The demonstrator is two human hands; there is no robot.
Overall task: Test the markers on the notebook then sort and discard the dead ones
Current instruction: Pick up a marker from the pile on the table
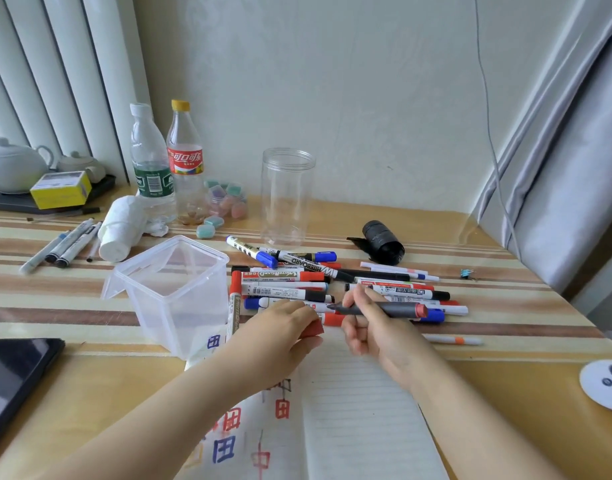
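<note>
Fingers [356, 299] pinch grey marker [394, 310] | red cap [311, 329], seemingly, under left hand [280, 327]

Right hand [370, 327] holds grey marker [384, 310] (uncapped) over notebook [360, 410].

A grey marker [394, 309] with a red end is uncapped, its tip pointing left, held level just above the heap of whiteboard markers [297, 282] lying crosswise mid-surface, red, blue and black capped. Its red cap [313, 329] sits at the notebook's top edge. The notebook [360, 410] lies open at the near edge, left page marked with red and blue characters, right page lined and blank.
</note>
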